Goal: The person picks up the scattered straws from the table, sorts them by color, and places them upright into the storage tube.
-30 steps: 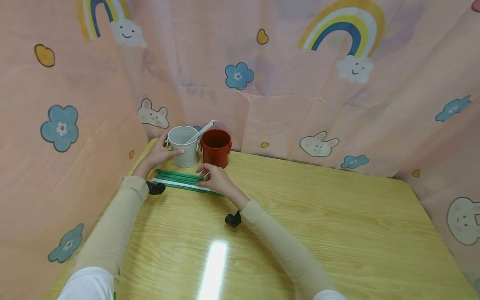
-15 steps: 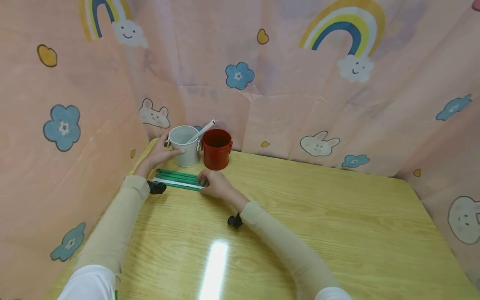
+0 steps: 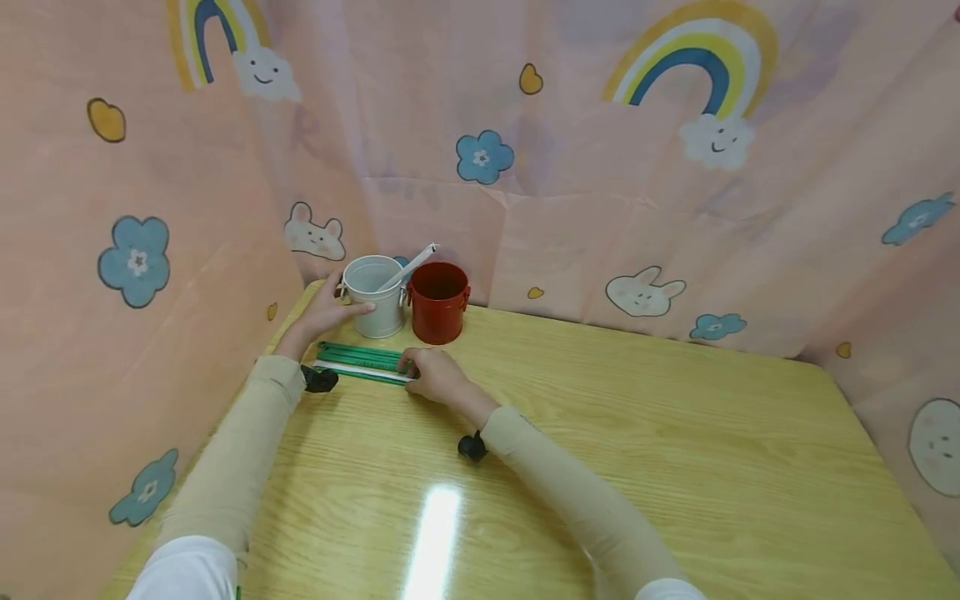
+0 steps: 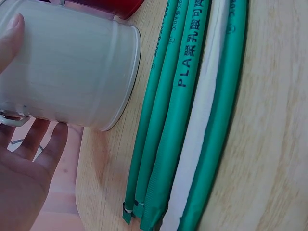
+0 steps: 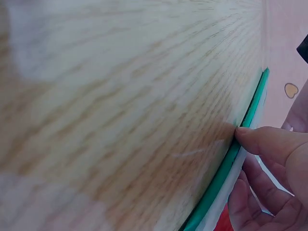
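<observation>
My left hand [image 3: 322,313] grips the white bucket [image 3: 381,320] from its left side, thumb across the front and fingers behind. A white straw [image 3: 408,265] leans out of this bucket over its right rim. In front of it, a row of green-wrapped straws [image 4: 163,115] and one white-wrapped straw [image 4: 199,115] lie side by side on the table, "PLA" printed on one wrapper. At their right end, my right hand [image 3: 441,379] pinches the row: the thumb [image 5: 250,137] presses the nearest green straw, and curled fingers [image 5: 264,183] sit across on the far side, partly hiding the straws.
A red bucket [image 3: 438,313] stands close to the right of the white one, near the back edge of the wooden table [image 3: 637,433]. A pink patterned curtain [image 3: 555,208] rises behind and at both sides. Black wrist cameras [image 3: 471,447] hang at both wrists.
My right hand has come down from just above the straws' right part onto their right end, its fingers closing in. The left hand and the bucket keep their place.
</observation>
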Demonstrator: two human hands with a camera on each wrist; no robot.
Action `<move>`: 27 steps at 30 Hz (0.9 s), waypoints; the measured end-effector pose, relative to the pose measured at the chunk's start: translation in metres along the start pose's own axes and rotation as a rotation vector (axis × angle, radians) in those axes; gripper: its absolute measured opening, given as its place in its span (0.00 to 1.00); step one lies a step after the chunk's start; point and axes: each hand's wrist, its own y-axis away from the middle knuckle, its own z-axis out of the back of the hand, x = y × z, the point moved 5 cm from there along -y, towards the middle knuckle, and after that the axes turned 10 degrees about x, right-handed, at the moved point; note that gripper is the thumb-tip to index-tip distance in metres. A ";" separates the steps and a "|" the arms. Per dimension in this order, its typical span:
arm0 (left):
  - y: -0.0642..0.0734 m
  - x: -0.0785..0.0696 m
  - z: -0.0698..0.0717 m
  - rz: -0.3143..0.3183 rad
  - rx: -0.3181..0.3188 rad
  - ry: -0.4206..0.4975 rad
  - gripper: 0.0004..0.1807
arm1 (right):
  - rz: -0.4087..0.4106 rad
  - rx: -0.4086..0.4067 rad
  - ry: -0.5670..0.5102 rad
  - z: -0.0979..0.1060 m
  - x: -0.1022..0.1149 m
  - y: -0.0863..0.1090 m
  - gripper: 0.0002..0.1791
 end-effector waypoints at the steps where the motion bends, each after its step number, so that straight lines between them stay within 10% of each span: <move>1: 0.003 -0.004 -0.001 0.000 -0.002 0.007 0.47 | 0.002 -0.001 0.003 0.000 0.000 0.000 0.12; 9: 0.015 -0.025 -0.009 -0.003 0.020 0.016 0.45 | -0.003 -0.031 0.058 -0.002 -0.001 0.001 0.11; 27: -0.006 0.010 0.002 0.004 -0.014 -0.021 0.49 | -0.002 -0.033 0.041 0.003 0.000 -0.003 0.13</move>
